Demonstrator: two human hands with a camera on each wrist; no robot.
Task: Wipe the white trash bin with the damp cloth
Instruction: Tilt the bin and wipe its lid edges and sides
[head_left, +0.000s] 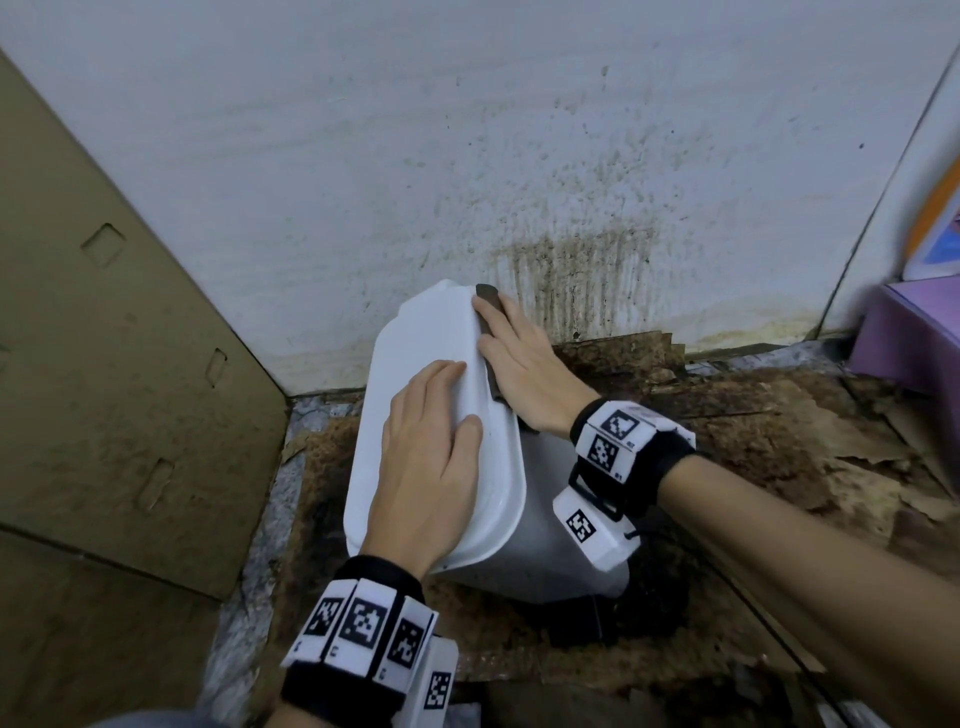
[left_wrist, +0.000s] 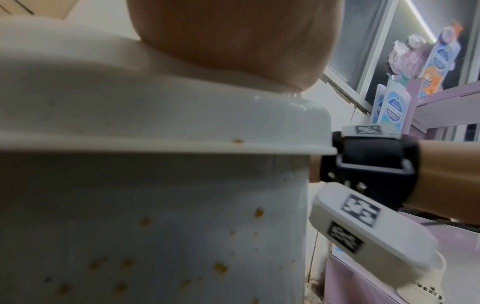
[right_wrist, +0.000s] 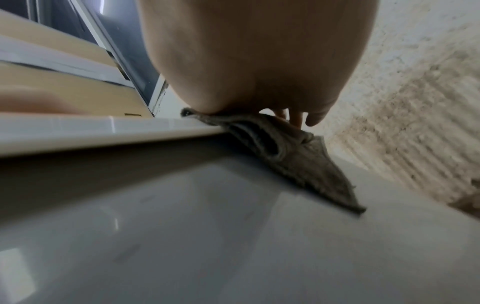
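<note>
The white trash bin stands tipped by the stained wall, its lid facing me. My left hand lies flat on the lid, fingers straight. My right hand presses a grey-brown cloth against the lid's right edge and the side below it, fingers stretched along the rim. In the right wrist view the folded cloth sits under my palm and hangs over the bin's side. In the left wrist view the bin's front wall carries several orange specks.
A large cardboard sheet leans close at the left. The wall behind is spattered with brown streaks. A purple shelf unit with packets stands at the right. The floor around the bin is peeling brown board.
</note>
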